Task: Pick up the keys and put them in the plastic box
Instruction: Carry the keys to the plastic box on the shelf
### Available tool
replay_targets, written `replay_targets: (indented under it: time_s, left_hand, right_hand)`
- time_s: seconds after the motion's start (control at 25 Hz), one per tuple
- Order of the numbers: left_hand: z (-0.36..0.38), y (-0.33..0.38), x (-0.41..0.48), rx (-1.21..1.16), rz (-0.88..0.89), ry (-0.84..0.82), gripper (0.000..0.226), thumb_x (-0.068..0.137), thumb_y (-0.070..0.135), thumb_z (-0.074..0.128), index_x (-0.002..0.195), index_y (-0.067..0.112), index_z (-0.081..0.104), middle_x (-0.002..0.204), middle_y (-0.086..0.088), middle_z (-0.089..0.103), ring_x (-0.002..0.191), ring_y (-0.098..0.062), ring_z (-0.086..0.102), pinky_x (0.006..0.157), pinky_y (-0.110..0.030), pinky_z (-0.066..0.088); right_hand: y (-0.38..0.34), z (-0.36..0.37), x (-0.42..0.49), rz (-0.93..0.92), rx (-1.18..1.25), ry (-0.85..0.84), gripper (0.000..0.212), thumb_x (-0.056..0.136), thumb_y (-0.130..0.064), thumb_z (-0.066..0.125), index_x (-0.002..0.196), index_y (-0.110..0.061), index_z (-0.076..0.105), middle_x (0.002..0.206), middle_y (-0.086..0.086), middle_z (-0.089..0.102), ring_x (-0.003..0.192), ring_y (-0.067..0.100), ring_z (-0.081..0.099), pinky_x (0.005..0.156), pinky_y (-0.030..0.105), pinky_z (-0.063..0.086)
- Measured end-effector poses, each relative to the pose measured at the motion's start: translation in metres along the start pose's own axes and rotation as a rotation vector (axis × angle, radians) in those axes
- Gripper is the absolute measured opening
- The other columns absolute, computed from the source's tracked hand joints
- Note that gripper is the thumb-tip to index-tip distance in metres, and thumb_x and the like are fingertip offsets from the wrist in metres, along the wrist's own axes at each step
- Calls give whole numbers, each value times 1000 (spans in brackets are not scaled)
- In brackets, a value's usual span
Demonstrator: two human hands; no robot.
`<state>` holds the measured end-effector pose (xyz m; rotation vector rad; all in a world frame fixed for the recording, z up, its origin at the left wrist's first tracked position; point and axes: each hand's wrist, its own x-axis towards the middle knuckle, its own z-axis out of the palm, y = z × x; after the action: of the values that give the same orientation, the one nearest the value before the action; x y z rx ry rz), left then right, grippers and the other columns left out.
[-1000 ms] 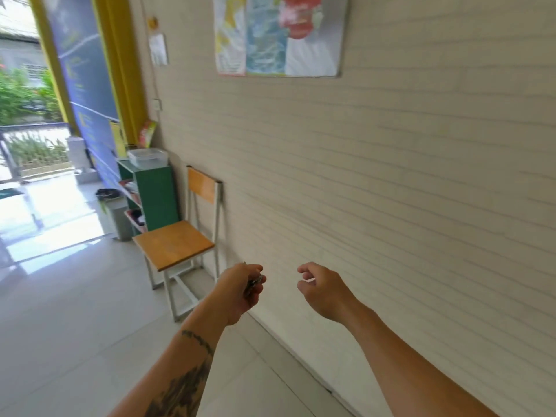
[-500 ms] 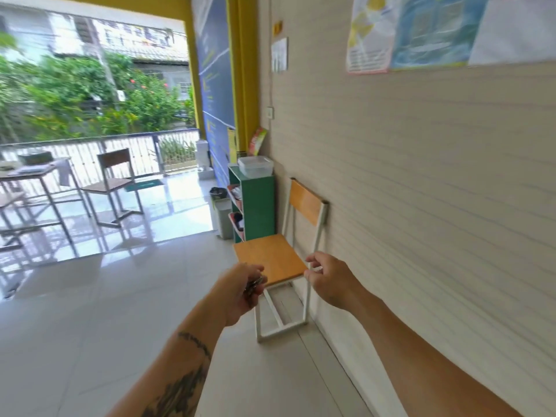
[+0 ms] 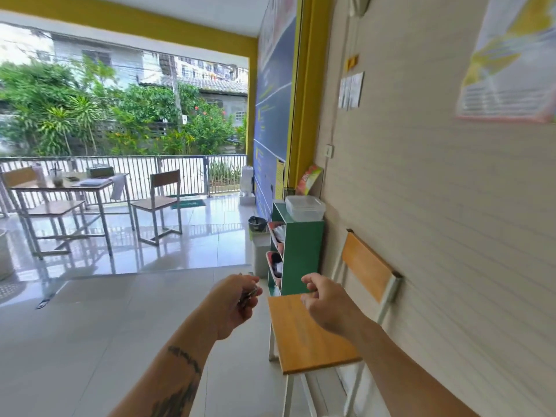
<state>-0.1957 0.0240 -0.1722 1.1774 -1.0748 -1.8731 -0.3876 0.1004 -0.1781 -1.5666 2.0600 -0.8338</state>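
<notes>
Fingers of the left hand (image 3: 237,305) are curled shut around the keys (image 3: 248,295), small dark metal pieces that show only partly between thumb and forefinger. That forearm is bare, carries a dark tattoo, and reaches forward from the near left with the knuckles turned outward. The right hand (image 3: 328,305) is held level with it, fingers loosely bent and narrow, gripping nothing, over the near edge of the chair (image 3: 307,335). The chair has a flat orange wooden seat and backrest on a white metal frame and stands against the pale ribbed wall on the right. Farther along the wall stands a green shelf unit (image 3: 301,254). On its top sits the plastic box (image 3: 305,207), clear, rectangular with rounded corners, lid on. Keys and box are well apart. Glossy pale tiles cover the floor (image 3: 105,326).
</notes>
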Motion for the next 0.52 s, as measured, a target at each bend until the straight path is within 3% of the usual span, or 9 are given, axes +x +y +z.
replay_targets:
  time_s: [0.32,0.52]
  left_hand:
    - [-78,90,166,51,-36,-45,20,88,2,45,100,7,60,75,-9,59,53,-14,49,41,-19,36]
    - [-106,134,258,120,-65,-45,21,88,0,44,99,7,61,74,-9,58,53,-14,46,40,-19,34]
  right_hand:
    - [-60,53,179,61,7,64,45,93,-26,55,137,-20,50,137,4,53,118,19,53,100,37,45]
    - [-77,82,283,90,16,72,45,94,-23,54,139,-19,51,136,4,54,115,17,54,93,26,40]
